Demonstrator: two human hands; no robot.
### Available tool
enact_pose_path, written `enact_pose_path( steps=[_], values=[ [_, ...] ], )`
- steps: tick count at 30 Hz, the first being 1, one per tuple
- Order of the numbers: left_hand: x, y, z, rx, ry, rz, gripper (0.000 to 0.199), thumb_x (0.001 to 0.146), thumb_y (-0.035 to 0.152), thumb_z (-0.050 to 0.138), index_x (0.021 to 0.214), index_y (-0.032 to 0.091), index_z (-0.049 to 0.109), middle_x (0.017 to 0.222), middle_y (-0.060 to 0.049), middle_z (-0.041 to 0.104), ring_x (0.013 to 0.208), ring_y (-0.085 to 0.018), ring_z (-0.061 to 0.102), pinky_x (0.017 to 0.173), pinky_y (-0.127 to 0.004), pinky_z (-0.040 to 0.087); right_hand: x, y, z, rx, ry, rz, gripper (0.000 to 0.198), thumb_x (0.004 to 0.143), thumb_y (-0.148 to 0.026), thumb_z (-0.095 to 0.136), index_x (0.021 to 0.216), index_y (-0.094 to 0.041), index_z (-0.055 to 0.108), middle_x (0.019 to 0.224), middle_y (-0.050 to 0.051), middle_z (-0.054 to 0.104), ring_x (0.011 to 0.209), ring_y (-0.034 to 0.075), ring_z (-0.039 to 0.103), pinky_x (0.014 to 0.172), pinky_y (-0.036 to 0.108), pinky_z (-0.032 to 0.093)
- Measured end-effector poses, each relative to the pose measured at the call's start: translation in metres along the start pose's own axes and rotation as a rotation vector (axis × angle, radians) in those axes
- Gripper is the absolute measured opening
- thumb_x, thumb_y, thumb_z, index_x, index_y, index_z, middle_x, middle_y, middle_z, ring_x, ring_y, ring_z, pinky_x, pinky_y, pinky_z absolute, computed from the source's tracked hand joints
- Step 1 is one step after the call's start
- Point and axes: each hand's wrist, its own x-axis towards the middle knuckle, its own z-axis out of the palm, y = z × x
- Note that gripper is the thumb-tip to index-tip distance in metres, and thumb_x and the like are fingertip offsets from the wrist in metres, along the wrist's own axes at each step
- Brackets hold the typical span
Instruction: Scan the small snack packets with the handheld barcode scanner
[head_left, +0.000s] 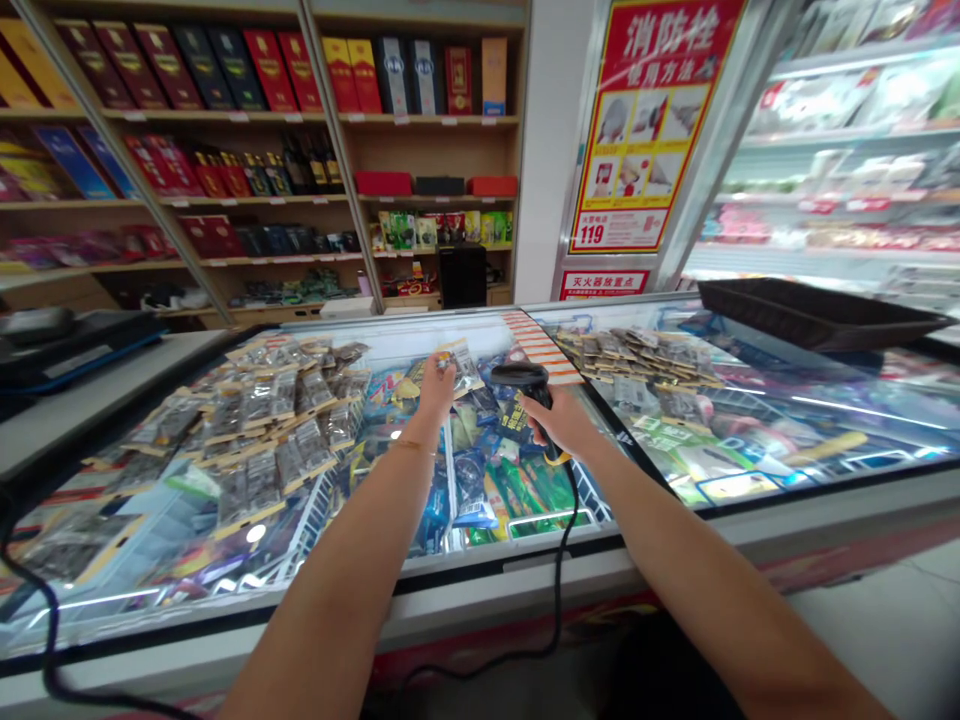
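Observation:
My left hand is closed on a small snack packet, its printed side turned up, over the glass top of the freezer. To its right, my right hand grips a black barcode scanner by the handle, the scanner head pointing left toward the packet. A black cable hangs from the scanner over the freezer's front edge. Many similar packets lie spread on the glass at left, and another pile of packets lies on the right section. Orange-and-white striped labels lie beyond the scanner.
Under the glass, frozen goods fill the wire baskets. A black tray rests at the far right of the freezer. A dark device stands on the left counter. Shelves of boxes line the back, with a lit display fridge at right.

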Motion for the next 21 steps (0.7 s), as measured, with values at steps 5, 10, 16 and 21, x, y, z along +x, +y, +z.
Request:
enact_pose_path(
  steps=[5,10,16,21],
  values=[
    [0.002,0.0,-0.001,-0.119,0.019,-0.117,0.03,0.08,0.025,0.063,0.107,0.024,0.05,0.081,0.002,0.067,0.073,-0.014,0.068,0.072,-0.028,0.056,-0.007,-0.005,0.002,-0.077,-0.038,-0.001,0.025,0.085,-0.04,0.071,0.079,-0.023,0.053,0.056,-0.003,0.06,0.037,0.015,0.056,0.038,0.025,0.045],
    [0.005,-0.006,0.0,-0.049,0.047,-0.095,0.032,0.079,0.028,0.064,0.108,0.024,0.051,0.085,0.001,0.067,0.077,-0.014,0.069,0.073,-0.028,0.056,-0.009,-0.008,0.002,-0.109,-0.031,0.008,0.024,0.085,-0.037,0.071,0.078,-0.023,0.053,0.055,-0.002,0.061,0.037,0.014,0.056,0.038,0.025,0.045],
    [0.004,-0.007,0.001,-0.113,0.074,-0.098,0.028,0.082,0.019,0.057,0.109,0.023,0.051,0.078,0.004,0.063,0.069,-0.012,0.066,0.07,-0.025,0.055,-0.01,-0.011,0.002,-0.127,-0.022,0.016,0.021,0.088,-0.033,0.067,0.079,-0.022,0.052,0.056,-0.002,0.061,0.036,0.014,0.057,0.038,0.025,0.045],
    [0.003,-0.006,0.0,-0.088,0.066,-0.09,0.028,0.083,0.018,0.056,0.111,0.023,0.051,0.078,0.003,0.064,0.07,-0.013,0.067,0.069,-0.024,0.055,-0.01,-0.013,0.001,-0.13,-0.002,0.035,0.022,0.086,-0.032,0.07,0.077,-0.021,0.053,0.055,-0.002,0.062,0.036,0.013,0.056,0.037,0.023,0.043]
  ],
)
